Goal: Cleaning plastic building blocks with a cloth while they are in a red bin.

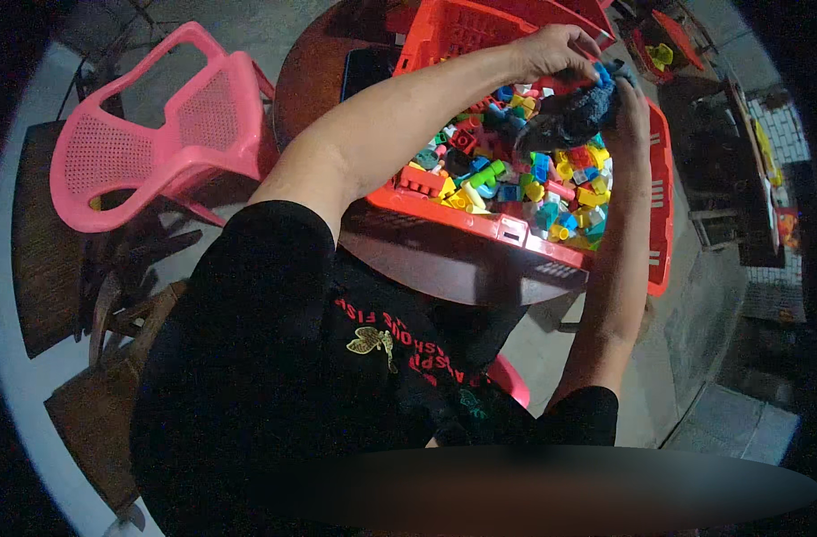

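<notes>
A red plastic crate (pixel 489 222) full of colourful toy building bricks (pixel 534 183) stands in front of me. Above its far right part, my right hand (pixel 632 112) grips a dark blue-grey cloth (pixel 580 118) that hangs bunched over the bricks. My left hand (pixel 560 54) reaches across from the left, its thumb and fingers closed on a small blue brick (pixel 602 75) at the upper edge of the cloth. The cloth partly hides that brick and my right fingers.
The crate rests on a round brown table (pixel 399 242). A pink plastic chair (pixel 180 134) stands at the left, beside dark wooden furniture (pixel 46 242). Another red container (pixel 663 45) with something yellow in it is at the far right.
</notes>
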{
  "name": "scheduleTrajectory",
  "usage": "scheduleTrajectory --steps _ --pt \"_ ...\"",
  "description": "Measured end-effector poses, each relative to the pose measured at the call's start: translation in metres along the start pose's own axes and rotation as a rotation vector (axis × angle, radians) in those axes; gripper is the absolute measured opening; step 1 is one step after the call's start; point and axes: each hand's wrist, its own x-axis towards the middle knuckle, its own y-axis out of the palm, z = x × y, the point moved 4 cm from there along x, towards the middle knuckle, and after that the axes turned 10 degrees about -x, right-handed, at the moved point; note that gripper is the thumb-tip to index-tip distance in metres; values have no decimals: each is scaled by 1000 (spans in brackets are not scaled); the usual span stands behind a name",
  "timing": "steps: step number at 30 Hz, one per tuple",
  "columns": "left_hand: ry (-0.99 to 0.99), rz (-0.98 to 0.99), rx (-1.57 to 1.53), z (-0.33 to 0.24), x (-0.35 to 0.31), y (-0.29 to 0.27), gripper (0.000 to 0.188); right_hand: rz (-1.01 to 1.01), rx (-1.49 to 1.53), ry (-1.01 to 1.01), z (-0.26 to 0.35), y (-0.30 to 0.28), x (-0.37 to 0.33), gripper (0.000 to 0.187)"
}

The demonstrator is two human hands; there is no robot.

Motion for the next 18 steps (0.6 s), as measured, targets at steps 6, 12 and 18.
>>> scheduleTrajectory --steps 6,12,18 --pt "371 93 1168 -2 -12 10 41 -155 -566 -333 10 0 0 30" --pt "14 155 1359 10 -11 6 34 -148 -1170 -407 21 19 -13 32" --pt "19 -47 702 4 -10 5 39 -148 -95 -98 6 2 -1 29"
